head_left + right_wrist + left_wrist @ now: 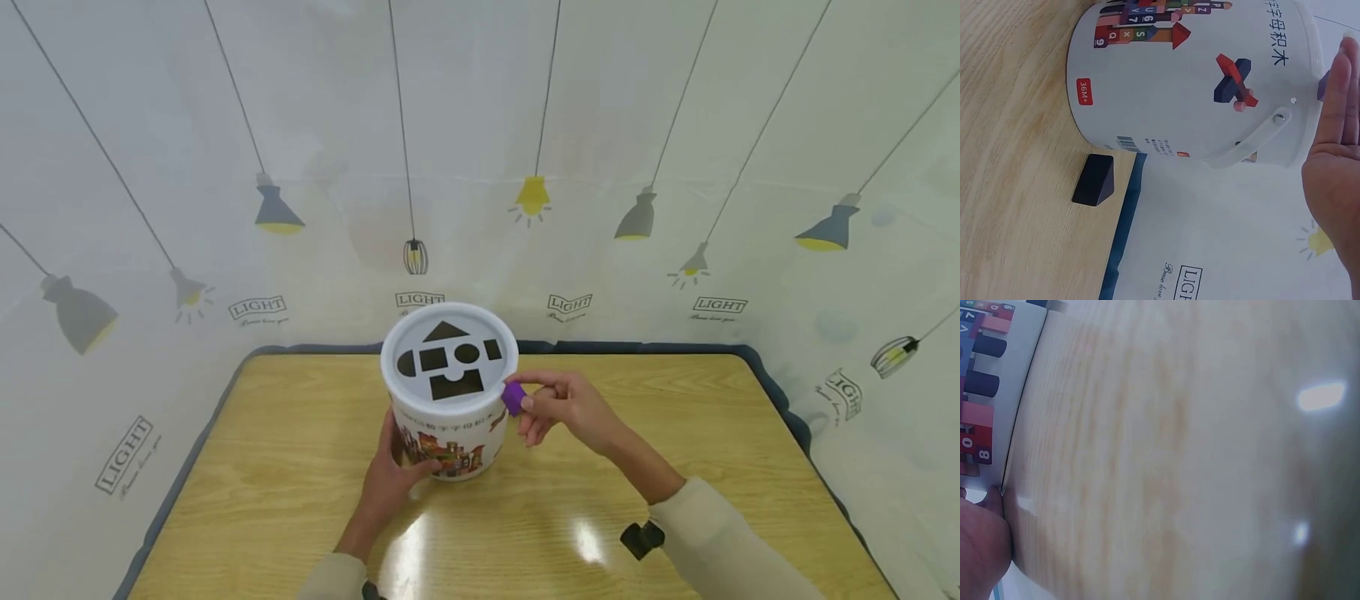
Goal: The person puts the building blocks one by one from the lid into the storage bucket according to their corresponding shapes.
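A white toy-block bucket with printed pictures stands upright on the table; its lid has several shaped holes. My left hand grips the bucket low on its left side, thumb across the front; the fingers behind are mostly hidden. At the lid's right edge, my right hand pinches a small purple block between thumb and index finger. In the right wrist view only a sliver of that block shows behind the right hand. The left wrist view catches part of the left hand against the bucket's base.
A dark wedge-like block lies on the table close to the bucket, seen only in the right wrist view. The bucket's white handle hangs at its side. A wall covering printed with lamps surrounds the wooden table.
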The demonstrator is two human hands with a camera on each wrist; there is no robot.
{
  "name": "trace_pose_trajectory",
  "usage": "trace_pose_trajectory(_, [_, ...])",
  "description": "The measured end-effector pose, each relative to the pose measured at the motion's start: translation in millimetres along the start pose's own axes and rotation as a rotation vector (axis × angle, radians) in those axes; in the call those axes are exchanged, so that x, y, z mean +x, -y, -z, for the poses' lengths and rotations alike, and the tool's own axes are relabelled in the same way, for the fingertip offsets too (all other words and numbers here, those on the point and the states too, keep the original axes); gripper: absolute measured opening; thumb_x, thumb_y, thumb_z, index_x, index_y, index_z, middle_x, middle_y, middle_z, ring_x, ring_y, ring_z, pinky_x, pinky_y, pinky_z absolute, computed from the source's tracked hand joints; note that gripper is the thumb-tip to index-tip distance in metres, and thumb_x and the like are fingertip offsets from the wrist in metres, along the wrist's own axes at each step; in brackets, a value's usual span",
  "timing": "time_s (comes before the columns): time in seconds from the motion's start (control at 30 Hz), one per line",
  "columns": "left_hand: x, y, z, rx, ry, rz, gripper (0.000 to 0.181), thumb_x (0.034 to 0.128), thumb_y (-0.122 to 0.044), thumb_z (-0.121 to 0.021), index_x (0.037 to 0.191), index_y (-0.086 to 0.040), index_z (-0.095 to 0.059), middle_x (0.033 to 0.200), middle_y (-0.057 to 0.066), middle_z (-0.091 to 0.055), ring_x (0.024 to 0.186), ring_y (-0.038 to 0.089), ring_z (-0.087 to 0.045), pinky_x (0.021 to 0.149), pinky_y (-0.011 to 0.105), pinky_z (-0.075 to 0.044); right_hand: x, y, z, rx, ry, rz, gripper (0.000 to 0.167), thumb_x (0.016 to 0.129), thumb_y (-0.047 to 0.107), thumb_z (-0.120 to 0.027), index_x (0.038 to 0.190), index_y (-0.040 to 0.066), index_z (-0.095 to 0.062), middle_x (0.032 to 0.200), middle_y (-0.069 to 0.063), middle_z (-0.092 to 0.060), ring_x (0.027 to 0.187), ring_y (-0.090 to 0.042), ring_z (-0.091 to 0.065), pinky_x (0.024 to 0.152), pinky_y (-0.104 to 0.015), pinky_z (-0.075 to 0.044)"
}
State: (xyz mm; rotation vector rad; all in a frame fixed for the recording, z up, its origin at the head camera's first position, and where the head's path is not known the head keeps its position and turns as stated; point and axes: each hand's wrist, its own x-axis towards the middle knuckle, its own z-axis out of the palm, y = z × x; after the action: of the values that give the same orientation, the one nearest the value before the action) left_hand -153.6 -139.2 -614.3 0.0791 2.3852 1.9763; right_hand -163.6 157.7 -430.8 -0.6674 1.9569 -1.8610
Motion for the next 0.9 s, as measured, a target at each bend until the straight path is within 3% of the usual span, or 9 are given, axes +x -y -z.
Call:
trace_pose_trajectory(0.27, [-0.3, 0.4, -0.5, -0.012, -0.002, -0.028, 0.113, 0.0724, -0.034, -0.086, 0.152, -0.049, -0.007, 0.16, -0.005, -0.024, 0.147, 0.022, -0.022, 0.122, 0.042, -0.021, 7.8, 5.7, -1.4, 0.019, -0.027, 0.033, 0.041, 0.097, 0.007, -0.055, 0.132, -0.013, -0.05, 0.072, -0.007, -0.07, 0.058, -0.017, -0.068, 0.059, -0.037, -0.063])
trace_pose_trajectory(0.57, [-1.2, 0.1, -1.0, -0.007, -0.002, -0.01, 0.113, 0.0719, -0.038, -0.085, 0.151, -0.052, -0.006, 0.16, -0.008, -0.022, 0.148, 0.021, -0.021, 0.122, 0.042, -0.021, 22.5, 11.8, -1.8, -0.001, -0.117, -0.052, 0.039, 0.097, 0.01, -0.053, 0.133, -0.004, -0.054, 0.076, -0.011, -0.07, 0.062, -0.022, -0.069, 0.062, -0.038, -0.063])
trace_pose_trajectory(0.77, [-0.4, 1.0, -0.8, -0.001, 0.002, -0.002, 0.112, 0.0728, -0.037, -0.085, 0.15, -0.053, -0.005, 0.16, -0.008, -0.023, 0.147, 0.021, -0.021, 0.122, 0.042, -0.021, 32.0, 12.2, -1.9, 0.023, -0.143, -0.08, 0.041, 0.097, 0.011, -0.054, 0.135, -0.004, -0.052, 0.078, -0.013, -0.07, 0.063, -0.022, -0.07, 0.066, -0.043, -0.063])
trace_pose_trajectory(0.9, [-3.3, -8.3, 0.5, -0.021, 0.021, 0.002, 0.113, 0.0744, -0.031, -0.085, 0.152, -0.051, -0.005, 0.161, -0.005, -0.021, 0.148, 0.023, -0.019, 0.122, 0.043, -0.019, 38.4, 11.8, -2.0, 0.032, -0.164, -0.098, 0.04, 0.098, 0.011, -0.053, 0.135, -0.003, -0.052, 0.079, -0.013, -0.071, 0.063, -0.021, -0.07, 0.065, -0.039, -0.064])
